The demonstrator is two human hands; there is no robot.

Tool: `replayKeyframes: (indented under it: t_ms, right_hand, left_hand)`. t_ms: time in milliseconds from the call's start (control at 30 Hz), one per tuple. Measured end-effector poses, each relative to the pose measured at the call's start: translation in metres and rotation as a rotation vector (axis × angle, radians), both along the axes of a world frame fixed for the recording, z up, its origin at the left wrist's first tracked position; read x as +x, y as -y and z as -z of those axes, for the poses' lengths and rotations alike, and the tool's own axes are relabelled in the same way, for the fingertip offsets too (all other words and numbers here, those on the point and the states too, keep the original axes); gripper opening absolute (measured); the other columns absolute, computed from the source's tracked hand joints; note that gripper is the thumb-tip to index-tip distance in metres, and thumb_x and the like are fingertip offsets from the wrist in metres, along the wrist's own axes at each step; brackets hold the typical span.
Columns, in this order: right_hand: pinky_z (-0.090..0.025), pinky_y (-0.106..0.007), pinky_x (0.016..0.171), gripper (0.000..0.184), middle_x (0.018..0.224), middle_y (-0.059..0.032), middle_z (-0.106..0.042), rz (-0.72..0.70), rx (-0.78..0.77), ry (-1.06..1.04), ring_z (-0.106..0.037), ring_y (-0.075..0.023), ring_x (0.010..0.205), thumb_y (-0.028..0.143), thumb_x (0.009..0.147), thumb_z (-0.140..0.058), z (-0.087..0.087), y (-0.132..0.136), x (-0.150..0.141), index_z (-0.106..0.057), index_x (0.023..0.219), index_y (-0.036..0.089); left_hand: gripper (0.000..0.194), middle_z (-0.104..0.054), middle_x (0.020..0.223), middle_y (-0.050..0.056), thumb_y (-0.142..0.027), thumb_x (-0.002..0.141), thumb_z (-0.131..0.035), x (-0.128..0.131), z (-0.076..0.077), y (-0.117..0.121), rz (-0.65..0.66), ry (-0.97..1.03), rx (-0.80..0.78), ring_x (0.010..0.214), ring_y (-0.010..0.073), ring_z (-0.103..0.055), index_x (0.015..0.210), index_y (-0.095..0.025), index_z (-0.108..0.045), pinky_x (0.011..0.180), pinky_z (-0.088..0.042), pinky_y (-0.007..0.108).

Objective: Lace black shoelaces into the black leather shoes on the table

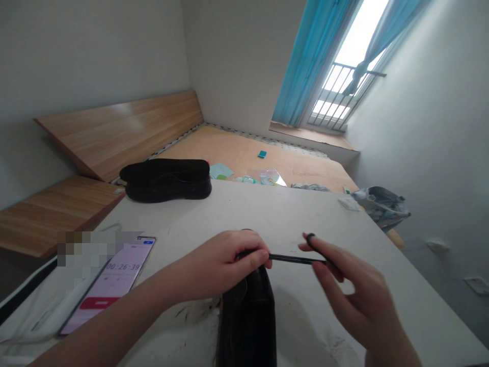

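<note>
A black shoe (248, 316) lies on the white table (267, 214) right in front of me, its toe end cut off by the bottom edge. My left hand (225, 260) rests over the shoe's top with thumb and fingers pinched on a black shoelace (294, 259). The lace runs taut to the right. My right hand (351, 290) holds its other end, which is looped around the index finger. A second black shoe (166, 179) lies on its side at the table's far left edge.
A phone (110, 283) showing a timer lies left of my arm beside a white cable. A grey plastic bag (380, 204) hangs past the table's right corner. Beyond the table is a bare wooden bed board (260, 163) with small packets, and a window with blue curtains.
</note>
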State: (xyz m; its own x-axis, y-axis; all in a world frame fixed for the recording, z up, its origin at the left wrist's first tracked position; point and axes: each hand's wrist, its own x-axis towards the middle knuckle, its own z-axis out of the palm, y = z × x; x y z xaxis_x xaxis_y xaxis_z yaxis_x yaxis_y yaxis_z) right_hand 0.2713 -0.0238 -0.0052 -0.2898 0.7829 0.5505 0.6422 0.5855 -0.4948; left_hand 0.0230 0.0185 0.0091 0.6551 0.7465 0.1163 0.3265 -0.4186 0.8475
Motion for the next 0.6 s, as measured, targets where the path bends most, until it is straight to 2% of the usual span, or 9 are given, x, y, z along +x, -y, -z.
replayKeyframes:
  t_ms: [100, 200, 267, 333, 400, 467, 533, 600]
  right_hand:
    - [-0.050, -0.034, 0.069, 0.027, 0.092, -0.0067, -0.074, -0.031, -0.155, 0.284, -0.067, -0.0230, 0.080, 0.027, 0.094, -0.057, 0.014, -0.012, -0.006, -0.065, 0.120, 0.022]
    - [-0.047, -0.033, 0.065, 0.023, 0.081, -0.0045, -0.070, -0.030, -0.307, 0.319, -0.063, -0.0223, 0.074, 0.032, 0.094, -0.058, 0.028, -0.018, -0.015, -0.068, 0.113, 0.022]
    - [-0.045, -0.031, 0.064, 0.020, 0.078, -0.0029, -0.068, -0.051, -0.394, 0.242, -0.060, -0.0199, 0.070, 0.030, 0.094, -0.059, 0.036, -0.021, -0.023, -0.069, 0.109, 0.022]
    - [-0.044, -0.029, 0.064, 0.014, 0.076, -0.0018, -0.067, -0.111, -0.460, 0.147, -0.059, -0.0183, 0.069, 0.027, 0.094, -0.057, 0.043, -0.025, -0.031, -0.070, 0.097, 0.022]
    - [-0.043, -0.029, 0.066, 0.019, 0.076, -0.0016, -0.066, -0.146, -0.472, 0.057, -0.059, -0.0180, 0.072, 0.025, 0.095, -0.053, 0.047, -0.029, -0.037, -0.067, 0.084, 0.021]
    - [-0.042, -0.028, 0.066, 0.023, 0.075, -0.0016, -0.064, -0.089, -0.432, -0.043, -0.057, -0.0177, 0.073, 0.023, 0.095, -0.048, 0.047, -0.033, -0.037, -0.061, 0.077, 0.021]
    - [-0.041, -0.028, 0.065, 0.023, 0.072, -0.0013, -0.061, 0.006, -0.398, -0.147, -0.055, -0.0173, 0.071, 0.023, 0.094, -0.045, 0.045, -0.035, -0.034, -0.057, 0.075, 0.021]
    - [-0.043, -0.028, 0.067, 0.021, 0.076, -0.0021, -0.061, 0.039, -0.436, -0.268, -0.056, -0.0177, 0.074, 0.028, 0.093, -0.045, 0.042, -0.034, -0.030, -0.058, 0.078, 0.021]
  left_hand:
    - [0.017, -0.063, 0.087, -0.002, -0.022, 0.097, -0.050, 0.001, 0.006, -0.002, 0.013, -0.057, 0.058, 0.083, 0.0127, -0.058, 0.089, -0.020, -0.065, 0.074, -0.042, 0.024]
    - [0.008, -0.060, 0.090, -0.001, -0.021, 0.093, -0.057, 0.002, 0.011, -0.003, 0.021, -0.096, 0.087, 0.083, 0.0131, -0.057, 0.088, -0.019, -0.064, 0.073, -0.042, 0.024]
    - [0.011, -0.059, 0.090, -0.001, -0.017, 0.093, -0.054, 0.003, 0.012, -0.003, 0.021, -0.076, 0.085, 0.083, 0.0129, -0.056, 0.089, -0.019, -0.064, 0.073, -0.043, 0.024]
    - [0.017, -0.058, 0.091, 0.000, -0.012, 0.094, -0.049, 0.004, 0.011, -0.002, 0.020, -0.013, 0.081, 0.085, 0.0125, -0.056, 0.090, -0.019, -0.064, 0.076, -0.044, 0.023]
    - [0.022, -0.057, 0.098, 0.001, -0.006, 0.092, -0.045, 0.005, 0.010, -0.001, -0.010, 0.046, 0.100, 0.091, 0.0127, -0.057, 0.090, -0.019, -0.063, 0.082, -0.045, 0.023]
    - [0.026, -0.056, 0.105, 0.002, -0.006, 0.092, -0.041, 0.005, 0.011, -0.002, -0.071, 0.039, 0.135, 0.097, 0.0137, -0.057, 0.092, -0.020, -0.064, 0.087, -0.045, 0.025]
    - [0.029, -0.057, 0.110, 0.003, -0.010, 0.094, -0.039, 0.004, 0.013, -0.004, -0.144, -0.048, 0.171, 0.098, 0.0154, -0.059, 0.102, -0.022, -0.065, 0.087, -0.045, 0.027]
    - [0.031, -0.061, 0.112, 0.003, -0.015, 0.096, -0.039, 0.003, 0.016, -0.007, -0.203, -0.161, 0.206, 0.097, 0.0176, -0.061, 0.113, -0.023, -0.063, 0.086, -0.047, 0.030]
